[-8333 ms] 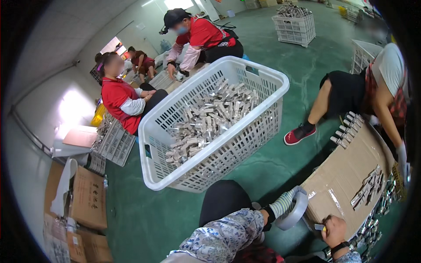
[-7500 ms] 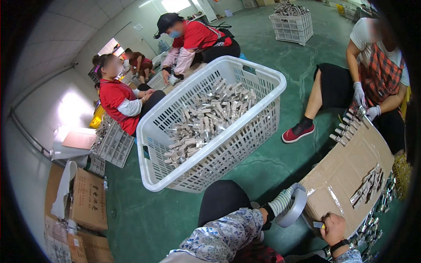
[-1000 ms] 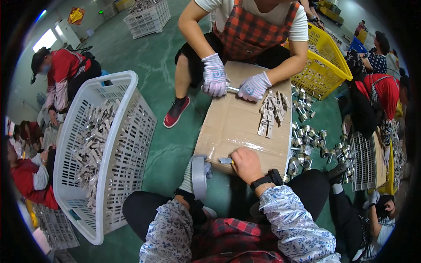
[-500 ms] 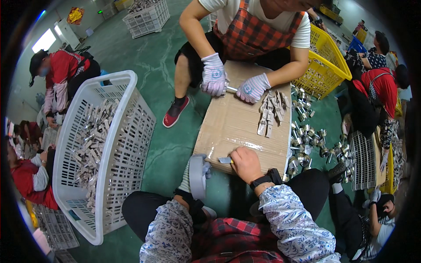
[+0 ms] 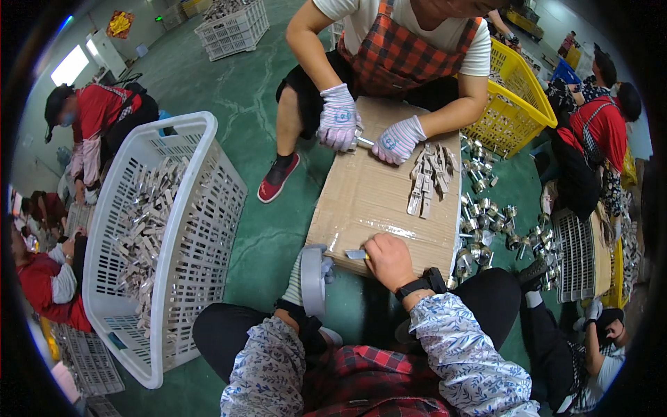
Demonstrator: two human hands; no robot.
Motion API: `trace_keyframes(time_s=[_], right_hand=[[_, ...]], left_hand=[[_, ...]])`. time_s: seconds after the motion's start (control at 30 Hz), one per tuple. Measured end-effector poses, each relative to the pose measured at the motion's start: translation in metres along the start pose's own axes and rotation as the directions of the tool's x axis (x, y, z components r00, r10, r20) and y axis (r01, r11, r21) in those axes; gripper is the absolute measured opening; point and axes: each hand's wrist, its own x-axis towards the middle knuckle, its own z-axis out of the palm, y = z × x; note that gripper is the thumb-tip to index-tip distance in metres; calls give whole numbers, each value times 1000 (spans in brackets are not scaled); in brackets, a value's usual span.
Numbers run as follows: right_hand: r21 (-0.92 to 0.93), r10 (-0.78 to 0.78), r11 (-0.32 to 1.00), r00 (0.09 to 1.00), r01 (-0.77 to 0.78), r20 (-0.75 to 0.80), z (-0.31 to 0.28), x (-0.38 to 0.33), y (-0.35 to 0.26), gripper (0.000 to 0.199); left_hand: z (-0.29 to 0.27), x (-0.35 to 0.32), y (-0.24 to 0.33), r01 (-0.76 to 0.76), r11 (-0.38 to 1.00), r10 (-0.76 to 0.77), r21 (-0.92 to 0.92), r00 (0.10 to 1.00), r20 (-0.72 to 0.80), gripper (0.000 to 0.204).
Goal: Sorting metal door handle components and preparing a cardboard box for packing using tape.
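My left hand (image 5: 294,283), in a striped glove, grips a wide grey ring that looks like a roll of tape (image 5: 315,283) at the near left corner of the cardboard (image 5: 375,201). Bare and closed, my right hand (image 5: 389,260) rests at the cardboard's near edge. From its fingers a small flat grey blade (image 5: 356,254) with a bit of yellow points left; its handle is hidden. Across from me, a co-worker's gloved hands (image 5: 368,135) hold a metal part. Beside those hands lies a pile of flat metal clips (image 5: 429,177).
A white slatted basket (image 5: 163,292) full of metal pieces stands at my left. Round metal fittings (image 5: 483,226) lie on the green floor right of the cardboard. Behind them is a yellow basket (image 5: 511,104). Other people work on both sides.
My hands, the tape roll and the blade stay almost still. The co-worker's hands opposite shift slightly around the metal part. People at the sides move a little.
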Motion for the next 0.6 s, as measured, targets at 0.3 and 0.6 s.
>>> trace_keyframes(time_s=[0.3, 0.6], right_hand=[[4, 1, 1000, 1000, -1, 5, -3, 0, 0, 22], [-5, 14, 1000, 1000, -14, 8, 0, -1, 0, 22]], left_hand=[[0, -3, 5, 29, 996, -33, 89, 998, 51, 44], [-10, 3, -3, 42, 999, -38, -34, 991, 131, 47]])
